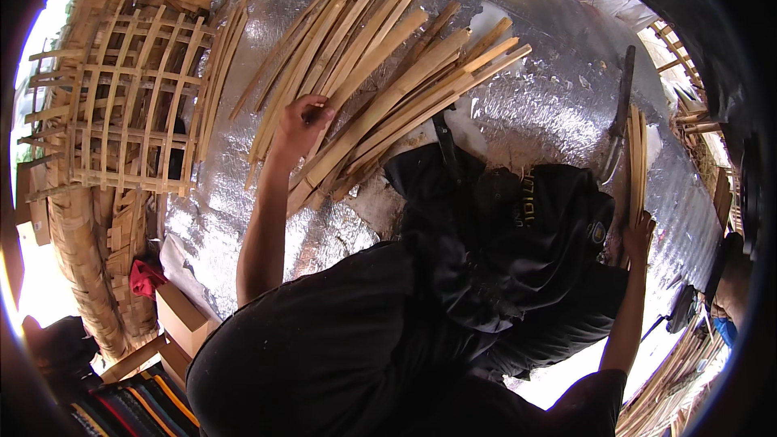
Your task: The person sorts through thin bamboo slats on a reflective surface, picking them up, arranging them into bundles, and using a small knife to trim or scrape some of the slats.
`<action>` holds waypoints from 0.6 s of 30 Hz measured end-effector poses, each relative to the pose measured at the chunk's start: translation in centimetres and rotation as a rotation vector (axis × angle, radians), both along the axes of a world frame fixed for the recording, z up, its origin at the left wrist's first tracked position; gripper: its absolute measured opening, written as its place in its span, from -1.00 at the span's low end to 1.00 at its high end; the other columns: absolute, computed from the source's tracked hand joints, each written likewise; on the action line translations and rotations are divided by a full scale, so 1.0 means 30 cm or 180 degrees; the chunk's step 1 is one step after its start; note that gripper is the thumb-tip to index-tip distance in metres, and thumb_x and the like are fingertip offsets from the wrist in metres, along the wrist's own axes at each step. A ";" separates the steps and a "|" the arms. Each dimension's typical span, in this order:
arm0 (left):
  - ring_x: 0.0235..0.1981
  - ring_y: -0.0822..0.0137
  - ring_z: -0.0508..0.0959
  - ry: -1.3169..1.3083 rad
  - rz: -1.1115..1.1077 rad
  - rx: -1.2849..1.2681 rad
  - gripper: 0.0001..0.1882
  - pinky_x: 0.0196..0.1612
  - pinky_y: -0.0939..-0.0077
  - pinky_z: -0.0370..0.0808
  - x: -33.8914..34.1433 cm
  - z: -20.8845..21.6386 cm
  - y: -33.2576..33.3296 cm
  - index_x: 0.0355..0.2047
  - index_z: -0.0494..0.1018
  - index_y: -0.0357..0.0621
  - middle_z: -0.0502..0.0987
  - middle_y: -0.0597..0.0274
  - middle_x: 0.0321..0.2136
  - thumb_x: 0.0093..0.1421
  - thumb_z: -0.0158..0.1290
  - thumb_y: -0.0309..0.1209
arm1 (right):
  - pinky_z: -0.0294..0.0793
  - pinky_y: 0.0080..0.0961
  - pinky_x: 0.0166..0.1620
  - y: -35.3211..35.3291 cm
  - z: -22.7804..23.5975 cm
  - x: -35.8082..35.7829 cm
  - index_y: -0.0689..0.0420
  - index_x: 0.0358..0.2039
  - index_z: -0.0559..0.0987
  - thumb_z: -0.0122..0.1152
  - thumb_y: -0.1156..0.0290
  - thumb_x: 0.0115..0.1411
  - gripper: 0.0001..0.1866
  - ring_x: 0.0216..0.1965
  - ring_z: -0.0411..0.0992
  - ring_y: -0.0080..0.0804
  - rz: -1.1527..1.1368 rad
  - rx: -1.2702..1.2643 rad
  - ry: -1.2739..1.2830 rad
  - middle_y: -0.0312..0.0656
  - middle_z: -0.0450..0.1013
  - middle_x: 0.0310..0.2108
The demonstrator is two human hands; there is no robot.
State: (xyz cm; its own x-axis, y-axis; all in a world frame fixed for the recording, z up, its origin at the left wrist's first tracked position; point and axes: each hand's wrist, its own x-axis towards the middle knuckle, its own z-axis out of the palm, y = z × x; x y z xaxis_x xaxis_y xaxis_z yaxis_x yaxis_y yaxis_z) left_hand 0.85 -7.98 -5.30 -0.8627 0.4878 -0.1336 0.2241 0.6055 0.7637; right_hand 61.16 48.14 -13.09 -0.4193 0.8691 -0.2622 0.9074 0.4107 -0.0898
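Note:
Split bamboo strips (380, 89) lie fanned out in a loose pile on a silvery sheet (558, 89). Over the pile's near left part is my left hand (307, 120), its fingers loosely curled with a gap to the thumb and nothing visible between them. At the right, my right hand (638, 235) is closed around the near end of a narrow bundle of bamboo strips (639, 158), which points away from me. Just left of that bundle lies a long, dark, narrow tool (623, 97), its kind unclear. My fingers partly hide the bundle's lower end.
An openwork bamboo lattice (137, 101) stands at the left beside woven bamboo. Black cloth (526, 226) covers my lap. A cardboard box (182, 316) and red cloth (146, 277) are at lower left. More strips (668, 380) lie at lower right, near another person's arm (732, 283).

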 end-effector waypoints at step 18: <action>-0.12 0.43 0.52 -0.1803 -0.0091 -0.0259 -0.54 -0.14 0.44 0.41 -0.055 0.082 0.123 0.15 0.52 -0.09 0.62 0.30 -0.11 0.26 0.29 -0.29 | 0.32 0.05 0.26 0.122 -0.104 0.133 0.15 0.32 0.24 0.22 0.27 0.17 -0.28 0.21 0.28 0.33 0.0356 0.0309 -0.0207 0.29 0.25 0.19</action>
State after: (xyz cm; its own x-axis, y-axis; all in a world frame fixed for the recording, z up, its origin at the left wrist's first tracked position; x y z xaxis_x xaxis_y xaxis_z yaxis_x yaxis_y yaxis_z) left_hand -0.79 -4.28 -2.84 -0.6320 0.4786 -0.6095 -0.1895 0.6671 0.7204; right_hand 65.15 51.80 -16.20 -0.4997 0.8406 -0.2091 0.8581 0.5133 0.0127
